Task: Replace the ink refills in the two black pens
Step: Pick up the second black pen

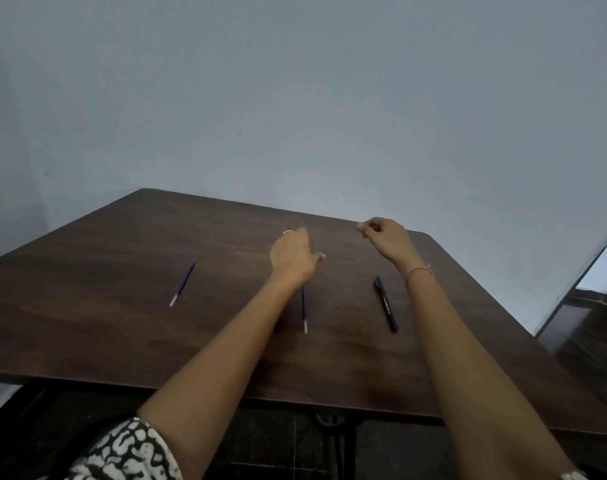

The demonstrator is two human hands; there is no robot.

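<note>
dark table (122, 271), black pen (386, 304) near right hand (385, 237)

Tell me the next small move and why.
Probably draw the right hand down to grip the black pen. It lies untouched on the table just nearer than that wrist, while the left refill and the centre refill lie loose, ready. Whether the curled right fingers already pinch something is unclear.
</note>
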